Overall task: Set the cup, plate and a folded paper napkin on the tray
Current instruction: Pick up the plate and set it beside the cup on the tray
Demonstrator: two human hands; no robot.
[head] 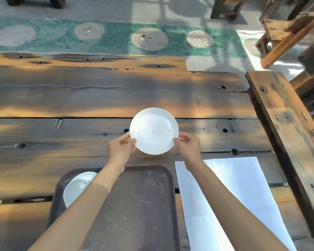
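I hold a small white plate point(154, 130) by its rim with both hands, over the wooden table just beyond the tray. My left hand point(120, 149) grips its left edge, and my right hand point(187, 148) grips its right edge. The dark brown tray point(140, 205) lies in front of me. A white cup point(76, 187) sits in the tray's far left corner, partly hidden by my left forearm. A white paper napkin point(230, 196) lies spread flat on the table to the right of the tray.
The table point(80, 98) is made of rough dark planks with holes and cracks. A wooden bench point(286, 131) runs along its right side. Beyond the far edge lie green ground with round stone slabs point(149, 39) and more wooden furniture point(286, 29).
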